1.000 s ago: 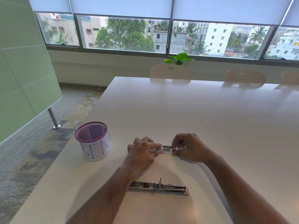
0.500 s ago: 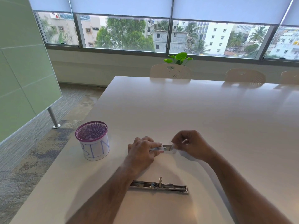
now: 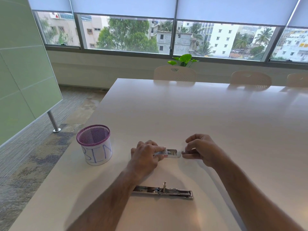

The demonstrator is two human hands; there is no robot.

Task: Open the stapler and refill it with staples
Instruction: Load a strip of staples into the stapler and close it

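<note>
Gleaming white counter [image 3: 191,114] under wide windows; the metal stapler [image 3: 164,191] lies open near its front edge, left hand [image 3: 145,155] gripping a small staple box [image 3: 170,153], right hand [image 3: 200,150] pinching something tiny.

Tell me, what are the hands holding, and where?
The left hand grips the stapler by its left end. The right hand pinches something tiny; too small to tell.

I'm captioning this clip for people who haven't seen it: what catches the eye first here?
The two hands at the near middle of the white table: the left hand holds a small staple box, the right hand pinches something small just beside it. Nearer the viewer lies the opened metal stapler; to the left stands a purple mesh cup labelled BIN.
</note>
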